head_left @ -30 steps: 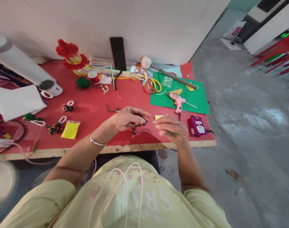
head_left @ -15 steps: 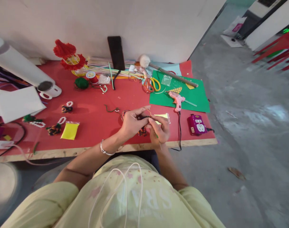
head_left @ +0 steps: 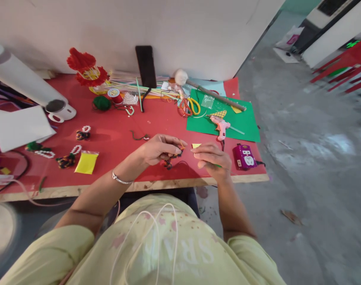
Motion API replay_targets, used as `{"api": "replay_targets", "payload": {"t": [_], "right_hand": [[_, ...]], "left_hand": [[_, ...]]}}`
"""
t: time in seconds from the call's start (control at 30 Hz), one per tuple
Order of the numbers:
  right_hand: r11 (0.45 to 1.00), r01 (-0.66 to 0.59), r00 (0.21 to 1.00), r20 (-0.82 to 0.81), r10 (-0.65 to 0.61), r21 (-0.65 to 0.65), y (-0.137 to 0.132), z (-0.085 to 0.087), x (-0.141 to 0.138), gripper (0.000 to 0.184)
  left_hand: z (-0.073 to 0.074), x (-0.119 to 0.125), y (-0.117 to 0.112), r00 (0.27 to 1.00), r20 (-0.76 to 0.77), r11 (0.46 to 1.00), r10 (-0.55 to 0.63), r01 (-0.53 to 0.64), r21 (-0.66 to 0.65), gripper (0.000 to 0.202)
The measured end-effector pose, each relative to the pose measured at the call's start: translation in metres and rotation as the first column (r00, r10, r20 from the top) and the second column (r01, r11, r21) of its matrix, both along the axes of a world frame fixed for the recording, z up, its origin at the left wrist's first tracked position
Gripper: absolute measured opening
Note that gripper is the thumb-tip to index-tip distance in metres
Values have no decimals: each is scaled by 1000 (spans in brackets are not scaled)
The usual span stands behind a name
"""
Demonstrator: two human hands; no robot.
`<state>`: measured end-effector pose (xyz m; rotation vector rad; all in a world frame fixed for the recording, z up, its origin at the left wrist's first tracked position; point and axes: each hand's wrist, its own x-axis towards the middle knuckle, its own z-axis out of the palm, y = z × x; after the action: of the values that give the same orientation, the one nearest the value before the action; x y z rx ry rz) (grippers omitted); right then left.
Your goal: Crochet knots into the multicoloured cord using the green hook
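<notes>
My left hand [head_left: 162,150] is closed on a small piece of dark, orange and green multicoloured yarn work [head_left: 169,162], which hangs below its fingers. An orange strand sticks up by the left fingertips. To the right, my right hand [head_left: 214,159] is raised with its fingers pinched together, apart from the yarn work. A slim green thing [head_left: 218,166] shows a little under its palm; the rest is hidden. Behind the right fingers lies a yellow packet [head_left: 196,145], mostly covered. A dark green yarn scrap [head_left: 136,137] rests on the table beyond my left hand.
Multicoloured yarn pieces with pearl loops [head_left: 66,161] lie left, beside a yellow packet [head_left: 87,162]. A pink glue gun [head_left: 220,126] rests on green card [head_left: 195,126], near scissors [head_left: 194,106]. A purple power socket [head_left: 243,157] stands right. A phone [head_left: 146,67] leans on the wall.
My hands have drawn apart: the left moved slightly left with the yarn work, and the right moved right, away from it. The yarn work now shows more between them.
</notes>
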<state>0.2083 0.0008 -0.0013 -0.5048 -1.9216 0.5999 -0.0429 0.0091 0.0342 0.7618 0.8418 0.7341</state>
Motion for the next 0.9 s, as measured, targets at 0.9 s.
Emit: {"api": "replay_targets", "payload": {"t": [0.9], "right_hand": [[935,64,927,-326,-185,-350,0,-35,-45,34]], "left_hand": [[-5,10,-12,985,15,972,169,-170,163,40]]}}
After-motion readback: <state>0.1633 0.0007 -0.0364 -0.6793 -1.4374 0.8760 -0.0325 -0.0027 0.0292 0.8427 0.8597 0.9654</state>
